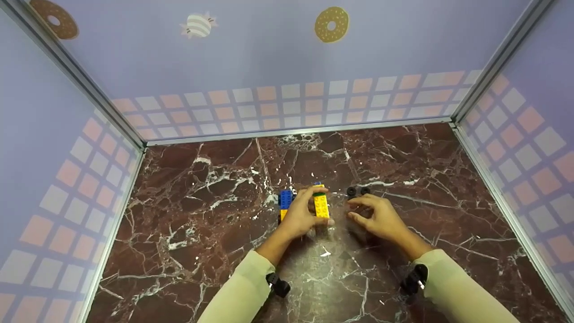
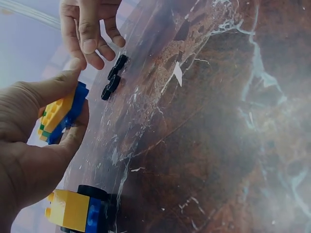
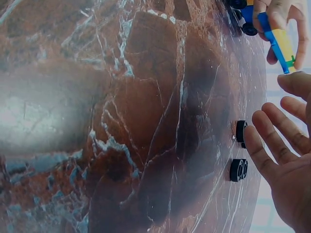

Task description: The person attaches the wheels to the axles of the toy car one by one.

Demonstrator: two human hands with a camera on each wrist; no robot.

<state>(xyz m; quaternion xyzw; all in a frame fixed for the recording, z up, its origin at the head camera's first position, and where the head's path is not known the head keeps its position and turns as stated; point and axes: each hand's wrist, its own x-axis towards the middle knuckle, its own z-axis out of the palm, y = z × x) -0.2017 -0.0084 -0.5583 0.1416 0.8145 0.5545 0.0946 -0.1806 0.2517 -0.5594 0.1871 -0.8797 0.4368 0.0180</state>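
Note:
My left hand [image 1: 297, 216] grips a small assembly of toy building bricks [image 1: 321, 207] between thumb and fingers, above the tabletop. In the left wrist view this brick assembly [image 2: 60, 114] shows yellow studded bricks, a blue layer and a little green at one end. Left of that hand stands a wheeled brick vehicle [image 1: 285, 199], blue and yellow on top; its black wheels show in the left wrist view. My right hand [image 1: 381, 217] holds nothing, its fingers spread and slightly bent. Black toy wheels [image 3: 237, 170] lie on the table just beyond the right fingertips.
The reddish-brown marbled tabletop [image 1: 215, 269] has white veins and glossy reflections. Lilac panels with pink and white squares enclose it at the back [image 1: 269, 58], left [image 1: 40, 134] and right [image 1: 547, 179], with metal strips along their lower edges.

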